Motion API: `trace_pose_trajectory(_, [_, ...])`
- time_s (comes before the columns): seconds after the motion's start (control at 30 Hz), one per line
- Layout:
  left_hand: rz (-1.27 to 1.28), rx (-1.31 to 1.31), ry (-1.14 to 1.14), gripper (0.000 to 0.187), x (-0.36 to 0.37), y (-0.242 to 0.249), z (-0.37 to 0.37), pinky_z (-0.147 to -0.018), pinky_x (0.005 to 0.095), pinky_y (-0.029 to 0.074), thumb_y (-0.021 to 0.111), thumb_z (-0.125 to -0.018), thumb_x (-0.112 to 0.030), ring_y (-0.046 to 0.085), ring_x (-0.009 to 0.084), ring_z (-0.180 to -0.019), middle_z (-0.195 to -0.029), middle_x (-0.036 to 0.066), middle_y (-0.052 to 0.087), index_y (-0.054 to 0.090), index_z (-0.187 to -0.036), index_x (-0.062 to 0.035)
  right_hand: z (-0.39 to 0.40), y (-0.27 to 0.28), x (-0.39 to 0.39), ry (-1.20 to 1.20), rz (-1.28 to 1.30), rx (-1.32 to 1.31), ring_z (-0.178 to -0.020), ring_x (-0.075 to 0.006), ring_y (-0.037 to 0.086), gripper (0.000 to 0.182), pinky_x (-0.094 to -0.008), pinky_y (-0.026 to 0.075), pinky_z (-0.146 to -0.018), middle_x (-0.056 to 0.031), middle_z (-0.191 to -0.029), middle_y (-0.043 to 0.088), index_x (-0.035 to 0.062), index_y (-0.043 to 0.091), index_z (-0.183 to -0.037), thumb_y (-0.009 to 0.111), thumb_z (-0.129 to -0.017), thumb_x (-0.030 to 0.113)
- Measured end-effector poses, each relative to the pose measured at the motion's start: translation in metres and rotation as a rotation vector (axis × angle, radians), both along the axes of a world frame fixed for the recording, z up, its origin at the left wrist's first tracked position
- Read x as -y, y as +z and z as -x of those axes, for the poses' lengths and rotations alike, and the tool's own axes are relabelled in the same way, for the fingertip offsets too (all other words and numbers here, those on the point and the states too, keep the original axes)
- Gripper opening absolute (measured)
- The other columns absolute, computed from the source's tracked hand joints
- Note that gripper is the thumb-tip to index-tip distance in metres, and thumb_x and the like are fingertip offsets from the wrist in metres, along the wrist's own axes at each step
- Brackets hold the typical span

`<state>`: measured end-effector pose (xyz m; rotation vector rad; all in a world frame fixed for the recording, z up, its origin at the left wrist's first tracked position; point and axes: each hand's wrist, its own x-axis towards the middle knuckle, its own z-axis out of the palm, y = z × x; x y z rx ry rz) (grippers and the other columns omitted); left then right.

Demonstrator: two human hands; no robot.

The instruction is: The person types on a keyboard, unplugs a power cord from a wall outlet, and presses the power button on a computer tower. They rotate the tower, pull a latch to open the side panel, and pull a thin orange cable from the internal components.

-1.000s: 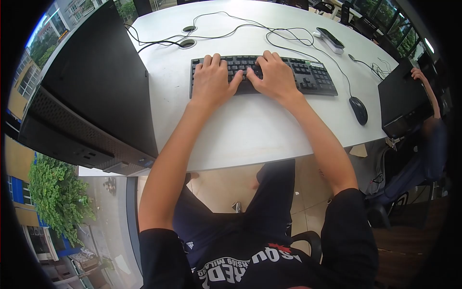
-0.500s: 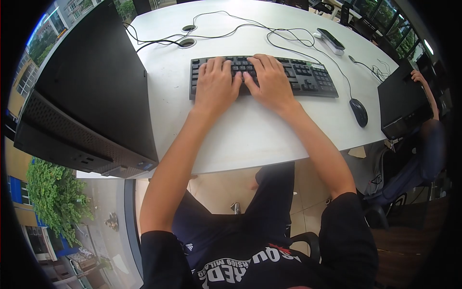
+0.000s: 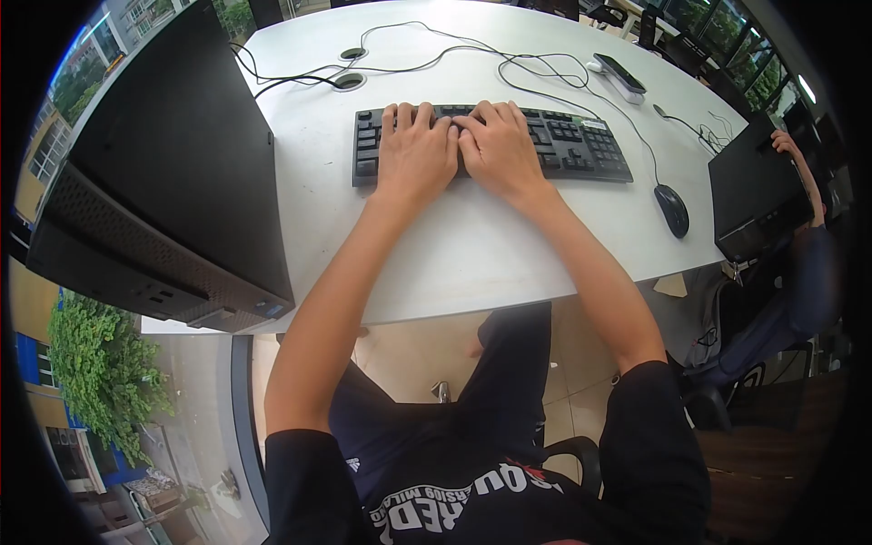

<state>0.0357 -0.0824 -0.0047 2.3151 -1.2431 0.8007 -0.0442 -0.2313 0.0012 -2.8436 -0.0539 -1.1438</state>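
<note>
A black keyboard (image 3: 581,150) lies on the white table (image 3: 454,254). My left hand (image 3: 416,156) rests on its left part, fingertips on the upper key rows. Beside it my right hand (image 3: 501,153) lies on the middle keys, its fingers slightly curled. Both hands hold nothing, and their thumbs meet or nearly meet between them. The palms cover many keys. To the right of the keyboard sits a black wired mouse (image 3: 672,211), which neither hand touches.
A large black computer case (image 3: 173,163) stands at the left edge, another (image 3: 758,191) at the right, with another person's hand (image 3: 787,143) on it. A phone (image 3: 620,73) lies on a white object at the back right. Cables cross behind the keyboard, near two desk holes.
My hands have drawn closer together, with the left moving slightly right and the right slightly left. The view has shifted a little.
</note>
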Motion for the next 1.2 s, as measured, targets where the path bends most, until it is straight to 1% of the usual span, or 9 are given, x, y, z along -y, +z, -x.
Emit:
trace_pose_trajectory(0.13, [0.088, 0.023, -0.057, 0.032, -0.005, -0.008, -0.001, -0.114, 0.0490, 0.033, 0.055, -0.104, -0.027, 0.054, 0.0323, -0.124, -0.123, 0.012, 0.065, 0.072, -0.124, -0.0100, 0.008, 0.002, 0.001, 0.037, -0.060, -0.040, -0.116, -0.0333, 0.057, 0.036, -0.0479, 0.040, -0.114, -0.0138, -0.119, 0.065, 0.0017, 0.069, -0.122, 0.058, -0.093, 0.018])
trace_pose_trajectory(0.33, [0.252, -0.218, -0.136, 0.044, -0.026, 0.007, -0.004, -0.105, 0.0455, 0.049, 0.067, -0.096, -0.023, 0.056, 0.0341, -0.124, -0.127, 0.017, 0.060, 0.062, -0.135, -0.0020, 0.026, 0.021, 0.041, 0.068, -0.356, 0.099, -0.123, -0.0361, 0.058, 0.060, -0.0459, 0.046, -0.109, -0.0211, -0.132, 0.060, -0.0011, 0.052, -0.142, 0.064, -0.085, 0.014])
trace_pose_trajectory(0.43, [0.242, -0.250, -0.139, 0.052, -0.036, 0.010, -0.016, -0.101, 0.0455, 0.053, 0.070, -0.094, -0.020, 0.057, 0.0346, -0.122, -0.130, 0.017, 0.059, 0.056, -0.140, -0.0002, 0.031, 0.022, 0.048, 0.076, -0.420, 0.064, -0.126, -0.0376, 0.057, 0.067, -0.0452, 0.046, -0.110, -0.0204, -0.139, 0.057, 0.0008, 0.047, -0.147, 0.066, -0.084, 0.016])
trace_pose_trajectory(0.47, [0.257, -0.273, -0.151, 0.054, -0.039, 0.009, -0.019, -0.101, 0.0463, 0.052, 0.071, -0.093, -0.016, 0.056, 0.0367, -0.126, -0.130, 0.017, 0.061, 0.054, -0.143, -0.0039, 0.030, 0.021, 0.046, 0.092, -0.391, 0.021, -0.128, -0.0380, 0.055, 0.070, -0.0453, 0.046, -0.111, -0.0202, -0.142, 0.055, 0.0016, 0.045, -0.149, 0.067, -0.084, 0.017])
trace_pose_trajectory(0.53, [0.239, -0.291, -0.150, 0.055, -0.039, 0.010, -0.021, -0.102, 0.0459, 0.052, 0.072, -0.092, -0.015, 0.057, 0.0370, -0.125, -0.130, 0.018, 0.061, 0.054, -0.143, -0.0035, 0.029, 0.017, 0.038, 0.121, -0.337, -0.064, -0.132, -0.0387, 0.053, 0.076, -0.0455, 0.046, -0.112, -0.0198, -0.147, 0.052, 0.0031, 0.041, -0.153, 0.068, -0.084, 0.019])
trace_pose_trajectory(0.73, [0.351, -0.390, -0.153, 0.063, -0.047, 0.011, -0.030, -0.100, 0.0424, 0.053, 0.075, -0.087, -0.013, 0.064, 0.0340, -0.114, -0.128, 0.021, 0.062, 0.052, -0.145, -0.0019, 0.026, 0.011, 0.030, 0.020, -0.186, -0.098, -0.140, -0.0379, 0.046, 0.083, -0.0472, 0.045, -0.114, -0.0183, -0.152, 0.047, 0.0055, 0.036, -0.157, 0.070, -0.084, 0.026])
trace_pose_trajectory(0.87, [0.396, -0.427, -0.175, 0.066, -0.048, 0.010, -0.035, -0.098, 0.0408, 0.054, 0.077, -0.085, -0.012, 0.065, 0.0317, -0.109, -0.126, 0.021, 0.064, 0.051, -0.145, -0.0003, 0.027, 0.013, 0.029, 0.000, -0.194, -0.116, -0.140, -0.0379, 0.046, 0.085, -0.0473, 0.046, -0.114, -0.0175, -0.152, 0.047, 0.0067, 0.034, -0.158, 0.070, -0.084, 0.028])
trace_pose_trajectory(0.97, [0.324, -0.409, -0.172, 0.069, -0.050, 0.011, -0.033, -0.098, 0.0443, 0.055, 0.075, -0.084, -0.015, 0.063, 0.0339, -0.119, -0.128, 0.020, 0.061, 0.049, -0.147, -0.0007, 0.028, 0.013, 0.026, -0.010, -0.151, -0.114, -0.140, -0.0379, 0.046, 0.086, -0.0475, 0.047, -0.113, -0.0172, -0.152, 0.046, 0.0075, 0.033, -0.159, 0.071, -0.084, 0.028])
trace_pose_trajectory(1.2, [0.195, -0.228, -0.114, 0.057, -0.046, 0.014, -0.023, -0.097, 0.0444, 0.054, 0.071, -0.093, -0.017, 0.062, 0.0355, -0.118, -0.130, 0.018, 0.061, 0.051, -0.145, -0.0035, 0.027, 0.014, 0.032, 0.046, -0.204, -0.101, -0.135, -0.0394, 0.051, 0.086, -0.0471, 0.049, -0.111, -0.0167, -0.151, 0.047, 0.0090, 0.032, -0.159, 0.071, -0.084, 0.027])
